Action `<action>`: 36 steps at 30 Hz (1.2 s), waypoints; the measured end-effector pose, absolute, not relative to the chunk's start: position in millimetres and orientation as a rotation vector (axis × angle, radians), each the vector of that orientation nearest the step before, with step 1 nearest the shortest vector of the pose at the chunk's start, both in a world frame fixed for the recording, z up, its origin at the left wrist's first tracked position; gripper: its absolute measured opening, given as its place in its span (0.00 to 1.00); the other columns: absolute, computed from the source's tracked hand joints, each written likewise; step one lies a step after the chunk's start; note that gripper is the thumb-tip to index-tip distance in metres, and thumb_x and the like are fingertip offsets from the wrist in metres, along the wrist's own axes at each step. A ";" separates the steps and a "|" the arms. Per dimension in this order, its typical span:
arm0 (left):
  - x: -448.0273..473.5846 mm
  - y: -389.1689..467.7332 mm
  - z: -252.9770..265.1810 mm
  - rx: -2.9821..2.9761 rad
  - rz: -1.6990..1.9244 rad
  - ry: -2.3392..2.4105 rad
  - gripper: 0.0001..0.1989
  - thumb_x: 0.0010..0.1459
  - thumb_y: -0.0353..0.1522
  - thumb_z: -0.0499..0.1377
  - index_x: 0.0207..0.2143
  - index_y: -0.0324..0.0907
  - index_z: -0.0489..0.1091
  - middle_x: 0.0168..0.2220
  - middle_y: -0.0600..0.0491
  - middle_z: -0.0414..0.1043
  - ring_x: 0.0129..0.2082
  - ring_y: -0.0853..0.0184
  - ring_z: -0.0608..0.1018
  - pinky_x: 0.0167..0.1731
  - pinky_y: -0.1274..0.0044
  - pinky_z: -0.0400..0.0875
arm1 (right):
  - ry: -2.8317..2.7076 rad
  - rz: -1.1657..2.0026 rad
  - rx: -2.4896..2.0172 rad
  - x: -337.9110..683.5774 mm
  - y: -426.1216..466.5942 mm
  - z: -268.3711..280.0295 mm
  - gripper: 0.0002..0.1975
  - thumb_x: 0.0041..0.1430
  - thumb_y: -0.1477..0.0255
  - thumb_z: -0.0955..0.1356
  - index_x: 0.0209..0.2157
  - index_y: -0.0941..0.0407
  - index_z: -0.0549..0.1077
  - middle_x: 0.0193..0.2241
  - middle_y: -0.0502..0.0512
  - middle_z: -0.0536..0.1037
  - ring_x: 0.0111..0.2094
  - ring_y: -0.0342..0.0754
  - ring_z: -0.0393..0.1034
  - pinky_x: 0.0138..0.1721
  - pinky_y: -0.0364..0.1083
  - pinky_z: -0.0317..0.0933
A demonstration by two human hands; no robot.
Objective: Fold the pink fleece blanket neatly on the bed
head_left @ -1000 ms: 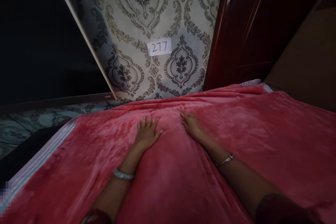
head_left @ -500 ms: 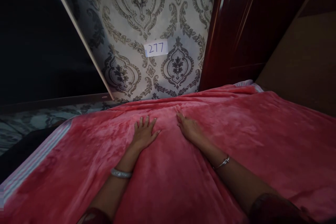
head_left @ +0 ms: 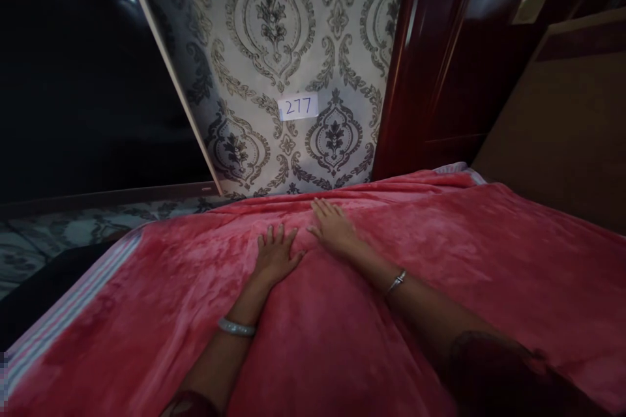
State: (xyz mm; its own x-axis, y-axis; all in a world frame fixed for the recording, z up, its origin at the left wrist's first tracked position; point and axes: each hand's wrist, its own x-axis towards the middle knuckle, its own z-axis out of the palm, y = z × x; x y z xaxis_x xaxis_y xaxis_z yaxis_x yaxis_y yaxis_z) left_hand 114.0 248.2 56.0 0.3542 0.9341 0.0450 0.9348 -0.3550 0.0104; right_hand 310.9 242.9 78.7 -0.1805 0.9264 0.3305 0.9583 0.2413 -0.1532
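Here, both palms flat on the red blanket (head_left: 372, 313) near the bed's far edge: left hand (head_left: 275, 255) with fingers spread, right hand (head_left: 334, 228) just beyond it, fingers loosely together, nearer that edge, thumbs almost touching.

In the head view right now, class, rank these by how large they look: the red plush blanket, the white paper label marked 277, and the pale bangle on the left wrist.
1. Red plush blanket, by far the largest.
2. White paper label marked 277.
3. Pale bangle on the left wrist, though it looks close to the label in size and lies nearer the camera, so that order is unsure.
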 end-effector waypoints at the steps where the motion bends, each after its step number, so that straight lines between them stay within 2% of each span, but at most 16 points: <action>1: 113.6 248.1 55.7 -2.577 -0.078 -1.778 0.37 0.64 0.52 0.49 0.70 0.49 0.51 0.73 0.42 0.42 0.71 0.40 0.45 0.64 0.47 0.44 | -2.195 -0.105 -1.754 306.9 244.9 70.7 0.33 0.69 0.60 0.59 0.68 0.63 0.56 0.69 0.65 0.54 0.70 0.57 0.46 0.68 0.60 0.41; 7: 111.7 249.0 58.4 -2.590 -0.118 -1.812 0.35 0.65 0.51 0.46 0.70 0.48 0.51 0.73 0.45 0.44 0.72 0.47 0.47 0.66 0.49 0.42 | -2.165 -0.070 -1.882 309.1 244.4 33.2 0.37 0.69 0.51 0.56 0.67 0.64 0.59 0.68 0.66 0.57 0.70 0.58 0.47 0.68 0.58 0.40; 11: 103.4 256.5 63.1 -2.419 -0.102 -1.929 0.34 0.67 0.49 0.42 0.69 0.42 0.55 0.72 0.42 0.47 0.71 0.51 0.50 0.65 0.47 0.42 | -2.165 -0.058 -1.876 311.7 245.6 33.5 0.38 0.69 0.50 0.54 0.67 0.64 0.58 0.68 0.66 0.58 0.70 0.57 0.46 0.69 0.57 0.37; 17: 79.1 270.6 57.6 -2.313 -0.130 -2.231 0.39 0.66 0.51 0.41 0.71 0.39 0.48 0.72 0.39 0.43 0.71 0.51 0.50 0.65 0.53 0.48 | -2.157 -0.023 -1.855 313.5 250.0 30.1 0.37 0.68 0.50 0.55 0.67 0.63 0.59 0.68 0.66 0.58 0.70 0.57 0.46 0.68 0.57 0.37; 23: 65.8 272.4 54.3 -2.440 -0.244 -2.251 0.38 0.66 0.49 0.41 0.71 0.35 0.46 0.73 0.37 0.39 0.72 0.52 0.45 0.66 0.50 0.41 | -2.171 0.024 -1.837 313.4 247.6 35.3 0.36 0.68 0.52 0.57 0.67 0.63 0.58 0.68 0.68 0.57 0.70 0.58 0.46 0.68 0.58 0.38; 27: 47.1 258.3 70.4 -2.570 -0.217 -2.182 0.34 0.67 0.45 0.41 0.70 0.38 0.50 0.71 0.42 0.46 0.71 0.58 0.50 0.67 0.61 0.48 | -2.231 0.139 -1.854 317.3 243.3 54.9 0.33 0.69 0.56 0.58 0.67 0.63 0.59 0.69 0.67 0.55 0.70 0.56 0.44 0.68 0.56 0.38; 30: 38.1 236.5 85.0 -2.595 -0.223 -2.127 0.34 0.68 0.44 0.39 0.68 0.33 0.54 0.70 0.40 0.51 0.70 0.59 0.54 0.67 0.67 0.51 | -2.254 0.179 -1.821 319.9 227.9 68.8 0.27 0.70 0.60 0.58 0.63 0.61 0.65 0.66 0.65 0.62 0.68 0.54 0.52 0.67 0.54 0.43; 33: 47.1 204.9 88.4 -2.606 -0.222 -2.059 0.35 0.68 0.46 0.42 0.68 0.33 0.54 0.70 0.38 0.50 0.71 0.55 0.51 0.67 0.62 0.47 | -2.230 0.156 -1.798 317.6 195.0 68.3 0.28 0.70 0.61 0.57 0.65 0.62 0.62 0.66 0.67 0.61 0.68 0.56 0.51 0.67 0.57 0.43; 36: 67.4 167.6 75.7 -2.708 -0.186 -1.781 0.33 0.68 0.47 0.44 0.70 0.43 0.52 0.72 0.44 0.46 0.72 0.54 0.47 0.67 0.56 0.44 | -2.253 0.095 -1.741 313.8 155.5 53.3 0.32 0.70 0.58 0.58 0.69 0.59 0.56 0.70 0.66 0.53 0.70 0.60 0.44 0.67 0.62 0.39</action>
